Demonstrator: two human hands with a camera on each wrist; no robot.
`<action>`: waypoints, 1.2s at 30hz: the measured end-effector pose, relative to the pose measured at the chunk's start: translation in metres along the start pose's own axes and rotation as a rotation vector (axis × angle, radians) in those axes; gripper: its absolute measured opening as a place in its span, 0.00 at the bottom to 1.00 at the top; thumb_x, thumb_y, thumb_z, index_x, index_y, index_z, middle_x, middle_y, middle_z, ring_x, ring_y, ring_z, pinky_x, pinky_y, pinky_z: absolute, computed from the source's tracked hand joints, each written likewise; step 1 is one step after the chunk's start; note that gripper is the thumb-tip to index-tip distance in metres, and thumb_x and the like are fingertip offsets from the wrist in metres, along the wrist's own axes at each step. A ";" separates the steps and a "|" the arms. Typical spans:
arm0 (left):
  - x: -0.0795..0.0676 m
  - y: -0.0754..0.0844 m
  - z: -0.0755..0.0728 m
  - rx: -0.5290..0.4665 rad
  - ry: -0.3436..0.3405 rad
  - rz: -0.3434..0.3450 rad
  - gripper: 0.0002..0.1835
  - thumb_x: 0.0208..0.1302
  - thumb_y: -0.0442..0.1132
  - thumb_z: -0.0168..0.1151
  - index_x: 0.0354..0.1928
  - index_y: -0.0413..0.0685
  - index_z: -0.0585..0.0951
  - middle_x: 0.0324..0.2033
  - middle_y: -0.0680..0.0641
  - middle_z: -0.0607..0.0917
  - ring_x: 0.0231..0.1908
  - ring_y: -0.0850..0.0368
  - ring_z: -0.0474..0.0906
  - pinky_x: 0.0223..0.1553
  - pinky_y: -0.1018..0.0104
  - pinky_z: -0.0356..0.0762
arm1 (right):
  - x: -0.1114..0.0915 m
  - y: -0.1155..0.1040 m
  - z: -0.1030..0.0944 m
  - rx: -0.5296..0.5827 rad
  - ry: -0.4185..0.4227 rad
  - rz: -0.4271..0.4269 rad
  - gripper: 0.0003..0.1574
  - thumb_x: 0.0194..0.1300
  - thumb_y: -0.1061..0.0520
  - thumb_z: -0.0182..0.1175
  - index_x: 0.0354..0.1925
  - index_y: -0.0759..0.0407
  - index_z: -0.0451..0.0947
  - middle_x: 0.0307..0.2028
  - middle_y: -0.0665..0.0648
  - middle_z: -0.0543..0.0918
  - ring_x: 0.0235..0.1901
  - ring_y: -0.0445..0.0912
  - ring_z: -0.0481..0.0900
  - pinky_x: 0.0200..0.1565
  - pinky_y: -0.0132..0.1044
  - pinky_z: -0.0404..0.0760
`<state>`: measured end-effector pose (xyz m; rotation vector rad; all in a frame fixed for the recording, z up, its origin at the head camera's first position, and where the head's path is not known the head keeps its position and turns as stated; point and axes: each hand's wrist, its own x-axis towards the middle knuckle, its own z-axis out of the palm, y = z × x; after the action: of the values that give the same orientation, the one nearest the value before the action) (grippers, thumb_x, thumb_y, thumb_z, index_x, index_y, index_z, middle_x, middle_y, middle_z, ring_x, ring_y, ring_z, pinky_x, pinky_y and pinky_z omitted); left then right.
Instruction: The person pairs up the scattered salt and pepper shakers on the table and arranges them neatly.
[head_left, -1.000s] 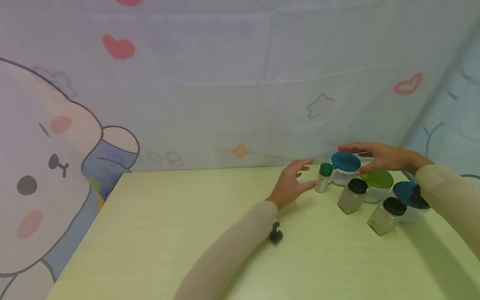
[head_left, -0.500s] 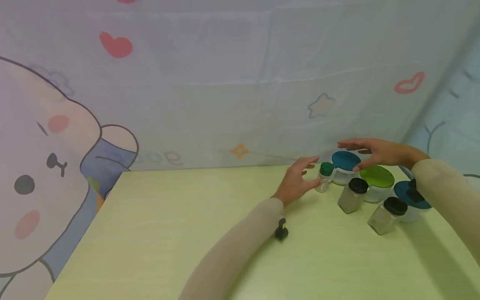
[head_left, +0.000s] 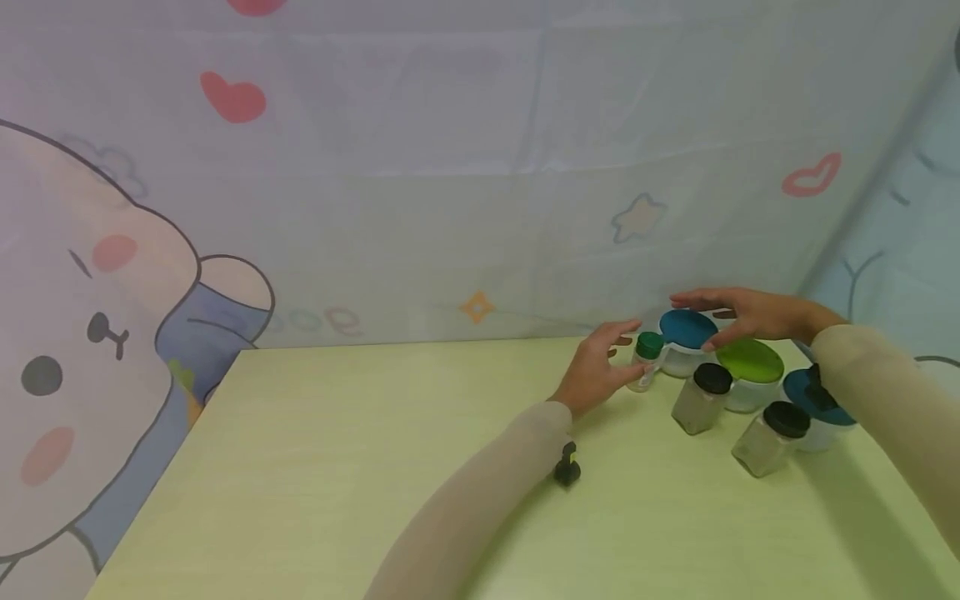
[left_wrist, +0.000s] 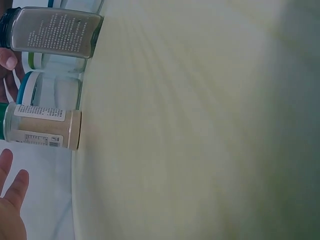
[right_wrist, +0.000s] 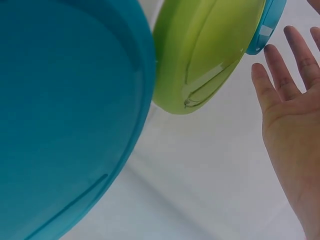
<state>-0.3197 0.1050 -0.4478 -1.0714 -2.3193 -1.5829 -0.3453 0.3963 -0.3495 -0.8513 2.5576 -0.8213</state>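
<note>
A small shaker bottle [head_left: 639, 382] with a green cap stands upright, filled with tan powder in the left wrist view. My left hand [head_left: 595, 371] is beside it with fingers and thumb spread; the thumb overlaps the bottle in the head view. In the left wrist view, the fingertips show apart from the bottle. Above a round container [head_left: 678, 361] with a blue lid, my right hand [head_left: 765, 315] hovers, fingers extended and thumb apart. From the right wrist, this hand [right_wrist: 292, 115] shows an open palm, holding nothing, its fingertips close to the far blue lid [right_wrist: 267, 25].
Right of the bottle stand two square jars with black lids, one farther [head_left: 696, 408] and one nearer [head_left: 765, 446]. Behind them are a green-lidded container [head_left: 757, 363] and another blue-lidded one [head_left: 821, 435], under the right forearm. A printed cloth [head_left: 420, 167] hangs behind the table [head_left: 315, 467].
My left hand has moved right, its thumb now overlapping the green-capped bottle. The right hand rose slightly, then came down again over the blue lid. The containers have stayed put.
</note>
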 end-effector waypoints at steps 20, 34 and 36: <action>0.004 0.002 0.010 0.021 -0.026 -0.018 0.35 0.64 0.41 0.72 0.72 0.49 0.71 0.64 0.45 0.77 0.61 0.59 0.76 0.58 0.64 0.80 | 0.010 0.007 0.005 0.031 -0.040 0.109 0.55 0.61 0.55 0.74 0.78 0.61 0.56 0.77 0.71 0.54 0.73 0.75 0.50 0.66 0.75 0.58; 0.008 0.000 0.015 0.053 -0.036 -0.045 0.34 0.65 0.41 0.71 0.71 0.49 0.71 0.61 0.48 0.78 0.56 0.60 0.78 0.58 0.71 0.78 | 0.012 0.004 0.009 -0.005 -0.051 0.164 0.59 0.59 0.55 0.75 0.78 0.66 0.53 0.75 0.76 0.53 0.70 0.80 0.53 0.64 0.73 0.66; 0.008 0.002 0.015 0.047 -0.035 -0.055 0.33 0.66 0.41 0.71 0.71 0.48 0.71 0.62 0.48 0.78 0.56 0.59 0.78 0.57 0.72 0.78 | 0.012 0.003 0.009 -0.007 -0.047 0.172 0.59 0.59 0.55 0.76 0.77 0.65 0.53 0.74 0.76 0.53 0.70 0.80 0.53 0.64 0.72 0.66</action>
<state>-0.3202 0.1224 -0.4492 -1.0420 -2.4163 -1.5318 -0.3520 0.3870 -0.3599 -0.6342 2.5503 -0.7317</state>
